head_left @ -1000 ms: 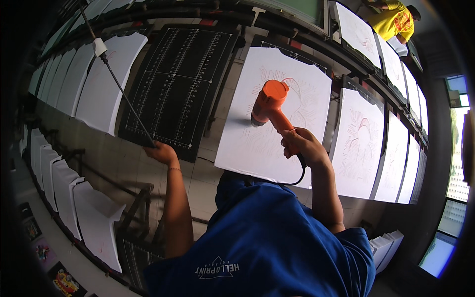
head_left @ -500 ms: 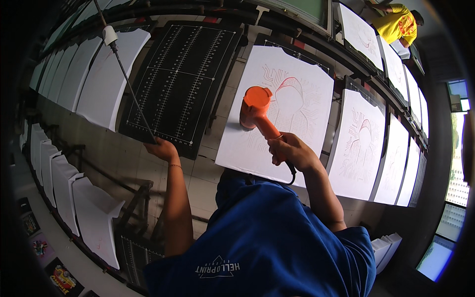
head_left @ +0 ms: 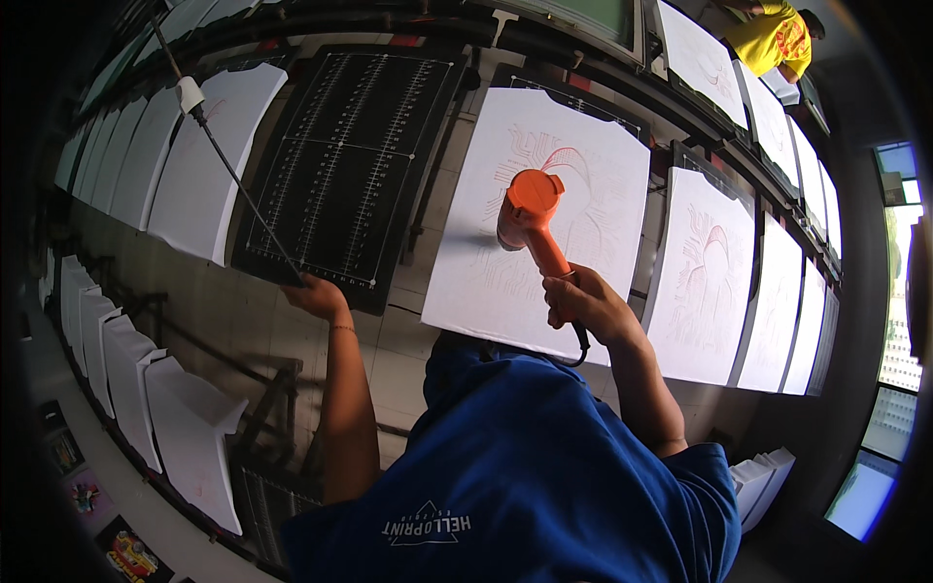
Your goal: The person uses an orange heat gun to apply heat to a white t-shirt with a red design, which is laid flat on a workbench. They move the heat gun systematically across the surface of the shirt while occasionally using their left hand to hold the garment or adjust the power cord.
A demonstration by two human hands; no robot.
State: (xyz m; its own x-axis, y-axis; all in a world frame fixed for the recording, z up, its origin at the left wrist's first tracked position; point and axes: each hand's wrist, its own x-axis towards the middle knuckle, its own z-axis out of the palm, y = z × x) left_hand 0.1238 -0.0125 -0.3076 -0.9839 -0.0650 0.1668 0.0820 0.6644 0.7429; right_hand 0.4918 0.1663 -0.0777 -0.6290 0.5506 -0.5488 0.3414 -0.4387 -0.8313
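Note:
My right hand is wrapped round the handle of an orange heat gun. Its nozzle points down at a white fabric piece laid on a dark board, just above faint red-brown line art. From the handle's end a black cord curves down behind my shirt. My left hand is closed on a taut thin black cord, beside the near edge of a bare black board with white scale marks. That cord runs up to a white connector.
More boards with white fabric continue to the right, several others to the left. White pieces on a lower rack stand at the near left. A person in a yellow shirt is at the far right. Dark rails run behind.
My right hand has shifted the heat gun to the right over the fabric, toward the middle of the line art. The left hand keeps its hold; the white connector has swung slightly left.

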